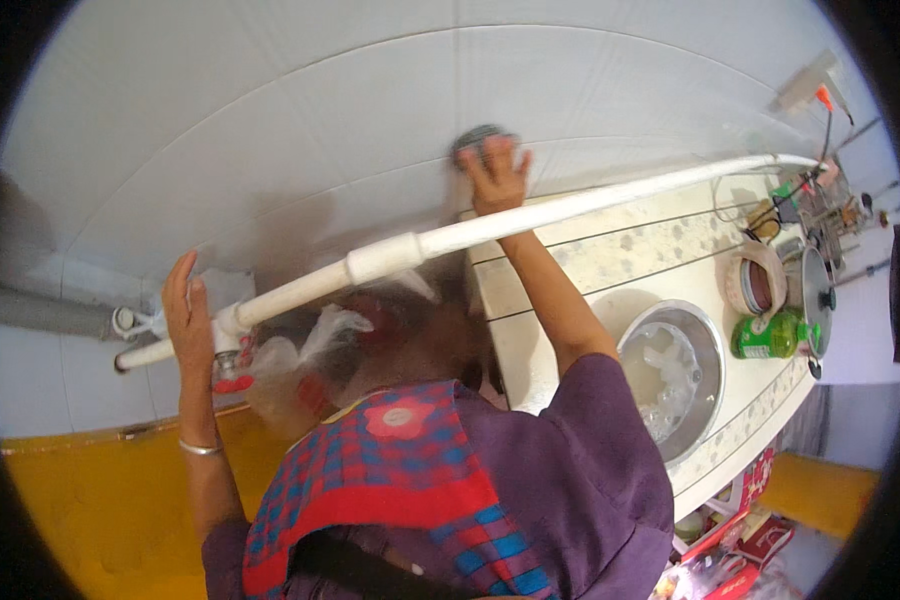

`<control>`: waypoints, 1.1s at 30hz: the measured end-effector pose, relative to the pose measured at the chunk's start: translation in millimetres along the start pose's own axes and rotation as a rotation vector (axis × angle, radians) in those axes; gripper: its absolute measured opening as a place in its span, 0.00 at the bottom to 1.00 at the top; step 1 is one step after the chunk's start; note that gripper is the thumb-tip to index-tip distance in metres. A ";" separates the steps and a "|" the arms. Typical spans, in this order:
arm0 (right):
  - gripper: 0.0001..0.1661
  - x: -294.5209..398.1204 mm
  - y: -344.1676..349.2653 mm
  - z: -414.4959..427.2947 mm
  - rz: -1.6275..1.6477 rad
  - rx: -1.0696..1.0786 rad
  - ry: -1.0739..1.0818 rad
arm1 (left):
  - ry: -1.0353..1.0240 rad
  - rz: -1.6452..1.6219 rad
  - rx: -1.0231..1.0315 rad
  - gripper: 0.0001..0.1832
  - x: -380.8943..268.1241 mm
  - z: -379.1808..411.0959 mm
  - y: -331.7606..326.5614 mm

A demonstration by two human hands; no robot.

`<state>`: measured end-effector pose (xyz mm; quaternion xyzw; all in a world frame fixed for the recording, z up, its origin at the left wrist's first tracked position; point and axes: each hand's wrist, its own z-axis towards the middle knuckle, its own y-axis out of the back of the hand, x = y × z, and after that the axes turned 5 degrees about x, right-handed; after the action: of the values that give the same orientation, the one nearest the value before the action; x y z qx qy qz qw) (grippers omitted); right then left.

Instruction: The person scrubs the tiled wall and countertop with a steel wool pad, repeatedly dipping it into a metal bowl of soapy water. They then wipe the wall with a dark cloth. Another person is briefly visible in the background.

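My right hand (499, 176) reaches past a white plastic pipe (480, 229) and presses a dark, blurred scouring pad (483, 141) against the pale tiled wall (390, 97). Fingers are spread over the pad. My left hand (188, 319), with a bracelet on its wrist, is raised beside the pipe's lower left end, near a tee joint; its fingers point up, and whether its palm touches the pipe or wall cannot be told. A red-handled valve (232, 382) hangs just right of that wrist. On the tiled counter, a steel basin (712, 375) holds cloudy, sudsy water.
The pipe crosses in front of the wall. Further along the counter (525, 345) stand a green bottle (769, 335), a round container (754, 281), a pot lid (816, 300) and cords. Plastic bags (330, 334) hang below the pipe. Packages (765, 540) lie beneath the counter's edge.
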<state>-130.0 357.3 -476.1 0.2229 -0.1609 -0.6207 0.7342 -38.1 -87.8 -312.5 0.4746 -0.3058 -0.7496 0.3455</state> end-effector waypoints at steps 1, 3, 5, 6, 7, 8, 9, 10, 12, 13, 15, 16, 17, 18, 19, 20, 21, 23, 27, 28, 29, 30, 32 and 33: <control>0.38 -23.7 6.3 1.6 -0.014 -0.075 -0.158 | -0.004 0.001 0.007 0.21 -0.4 0.5 -0.5; 0.35 -74.7 21.4 12.8 0.069 -0.183 -0.538 | 0.017 -0.066 0.008 0.20 -1.0 0.9 -1.2; 0.32 -133.0 41.2 30.1 0.394 -0.406 -0.911 | 0.025 -0.084 0.022 0.20 -1.6 0.4 -1.4; 0.32 -160.3 53.0 35.7 0.449 -0.423 -1.047 | 0.056 -0.101 0.021 0.20 -1.7 0.1 -1.4; 0.32 -178.2 61.8 40.8 0.485 -0.432 -1.098 | 0.071 -0.126 0.017 0.19 -1.6 -0.9 -1.1; 0.32 -189.4 68.1 45.8 0.529 -0.482 -1.204 | 0.043 -0.077 0.005 0.19 -1.3 -0.5 -1.1; 0.32 -190.6 70.8 48.9 0.550 -0.454 -1.114 | 0.040 -0.111 0.006 0.19 -0.4 -0.9 -1.0; 0.32 -179.5 70.7 47.9 0.573 -0.462 -1.083 | 0.039 -0.138 0.007 0.19 0.5 -0.8 -1.2; 0.32 -136.9 61.7 44.2 0.445 -0.350 -0.950 | 0.032 -0.114 0.022 0.20 2.8 0.3 -1.1; 0.32 -104.0 51.3 42.0 0.472 -0.269 -0.949 | 0.016 -0.115 0.021 0.20 3.8 1.4 -1.0; 0.35 -39.7 33.7 32.6 0.464 -0.028 -0.874 | 0.017 -0.126 0.026 0.20 5.5 2.2 -0.5; 0.37 -20.4 27.7 29.5 0.441 0.199 -0.934 | 0.030 -0.134 0.037 0.20 6.1 2.5 0.1; 0.36 -14.1 22.2 28.2 0.440 0.071 -0.908 | 0.015 -0.129 0.039 0.20 6.4 2.0 0.4; 0.36 -16.4 19.4 26.9 0.434 -0.013 -0.892 | 0.026 -0.139 0.036 0.20 6.8 1.7 0.6; 0.36 -30.9 20.9 24.9 0.403 -0.125 -0.862 | 0.034 -0.170 0.036 0.19 7.0 0.1 0.9; 0.33 -57.8 23.7 24.8 0.367 -0.188 -0.901 | 0.034 -0.207 0.041 0.19 7.6 0.0 0.8; 0.32 -90.6 27.4 27.6 0.401 -0.269 -0.985 | 0.045 -0.180 0.036 0.19 8.1 -0.9 1.0; 0.30 -167.8 40.6 28.3 0.377 -0.412 -1.045 | 0.043 -0.175 0.039 0.19 9.5 -0.5 1.1; 0.29 -285.8 73.5 28.5 0.412 -0.452 -1.114 | 0.056 -0.164 0.061 0.19 14.6 1.2 3.1; 0.29 -290.0 77.8 28.4 0.446 -0.476 -1.128 | 0.084 -0.182 0.070 0.19 16.2 1.2 3.8; 0.29 -284.4 77.1 30.4 0.474 -0.591 -1.143 | 0.067 -0.165 0.078 0.19 18.1 1.0 4.6; 0.29 -271.3 76.1 28.2 0.380 -0.492 -1.104 | 0.051 -0.149 0.091 0.19 19.7 0.8 5.5; 0.29 -217.6 59.2 31.4 0.229 -0.433 -1.081 | 0.073 -0.151 0.119 0.19 22.4 0.0 7.4; 0.28 -186.0 50.0 31.8 0.204 -0.305 -1.114 | 0.083 -0.153 0.126 0.20 23.4 -0.1 8.3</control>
<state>-137.4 542.6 -415.2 -0.2617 -0.4519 -0.5865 0.6191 -43.4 -111.5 -317.7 0.5479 -0.3005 -0.7329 0.2691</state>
